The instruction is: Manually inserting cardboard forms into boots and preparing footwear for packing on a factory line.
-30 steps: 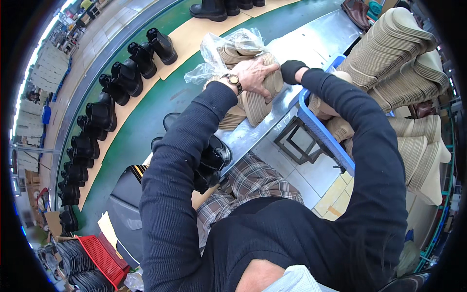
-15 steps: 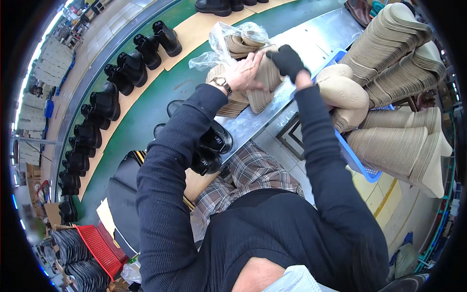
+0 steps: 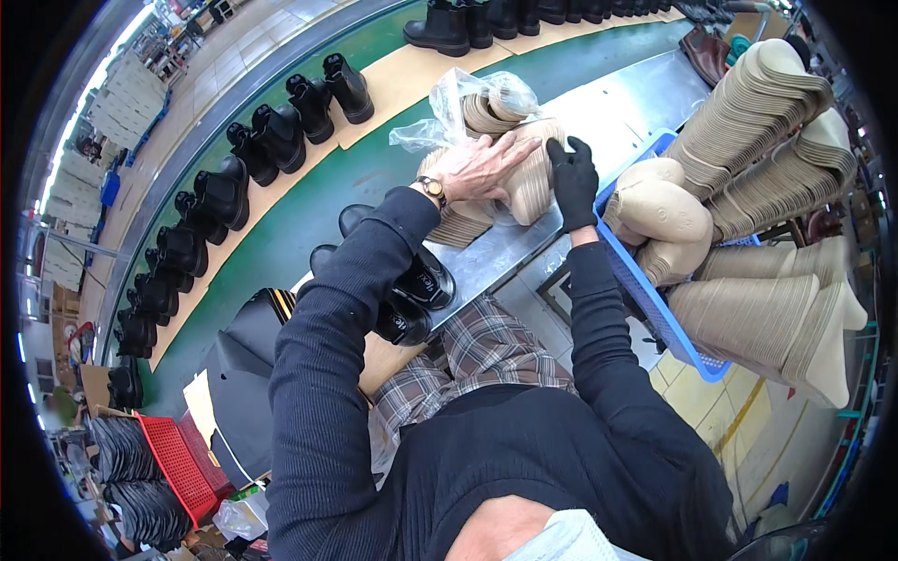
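**Left hand (image 3: 482, 170) spread on insole stack (image 3: 535, 190), right hand (image 3: 573, 178) just beside**

Insole stack lies on the metal bench (image 3: 613, 103), near its close edge, between the two hands. Left hand bare, fingers wide over the top; cannot tell if they press or only rest. Right hand gloved in black, at the stack's right side, thumb and finger apart with nothing visible in the gap; contact with the stack unclear.

Risks: the insoles are many thin layers, so an uneven push could fan them or slide some off. Likely cause: left hand loading one side while the right side has no clear support. A slip toward the person could go over the close edge, to floor or basket. Loose plastic bag (image 3: 426, 134) behind could snag fingers or drag insoles along. Left sleeve (image 3: 327, 346) passes over black shoes (image 3: 426, 283); a low elbow could knock them.

Edges and room: close edge runs diagonally under the right wrist. Blue basket (image 3: 689, 351), loaded with insoles, crowds the right side; its rim sits near that wrist. Left is tight too: shoes below, bag behind. Best room is up-right along the metal; next, the green strip (image 3: 299, 210) between shoes and boot row (image 3: 238, 194).
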A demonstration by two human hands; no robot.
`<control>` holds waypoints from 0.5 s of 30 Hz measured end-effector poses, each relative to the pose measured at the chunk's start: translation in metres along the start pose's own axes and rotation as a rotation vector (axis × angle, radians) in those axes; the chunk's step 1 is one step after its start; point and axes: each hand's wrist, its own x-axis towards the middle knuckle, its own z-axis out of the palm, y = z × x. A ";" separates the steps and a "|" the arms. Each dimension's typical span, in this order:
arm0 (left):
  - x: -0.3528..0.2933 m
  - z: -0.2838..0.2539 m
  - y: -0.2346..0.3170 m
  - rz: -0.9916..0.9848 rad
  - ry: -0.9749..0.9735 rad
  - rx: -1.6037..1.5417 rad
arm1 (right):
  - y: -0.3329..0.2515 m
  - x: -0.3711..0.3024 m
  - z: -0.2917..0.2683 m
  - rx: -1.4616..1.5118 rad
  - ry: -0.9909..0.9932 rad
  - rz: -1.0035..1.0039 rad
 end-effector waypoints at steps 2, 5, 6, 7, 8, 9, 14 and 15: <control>0.002 -0.007 -0.004 -0.056 -0.017 -0.115 | -0.015 0.012 -0.005 0.012 0.009 0.003; -0.005 -0.009 -0.015 -0.118 0.192 -0.356 | -0.066 0.021 -0.016 -0.044 -0.018 0.016; -0.005 -0.010 -0.016 -0.149 0.266 -0.448 | -0.077 0.028 -0.017 -0.143 -0.030 -0.044; -0.006 -0.011 -0.018 -0.154 0.261 -0.445 | -0.087 0.037 -0.016 -0.241 -0.042 -0.104; -0.007 -0.011 -0.018 -0.197 0.360 -0.572 | -0.103 0.046 -0.019 -0.300 -0.149 -0.147; -0.007 -0.012 -0.017 -0.238 0.460 -0.701 | -0.113 0.059 -0.018 -0.360 -0.254 -0.187; 0.000 0.006 -0.041 -0.722 0.554 -1.109 | -0.111 0.127 0.037 -0.162 -0.781 -0.229; -0.005 0.009 -0.045 -0.827 0.460 -1.096 | -0.106 0.128 0.050 -0.230 -0.818 -0.159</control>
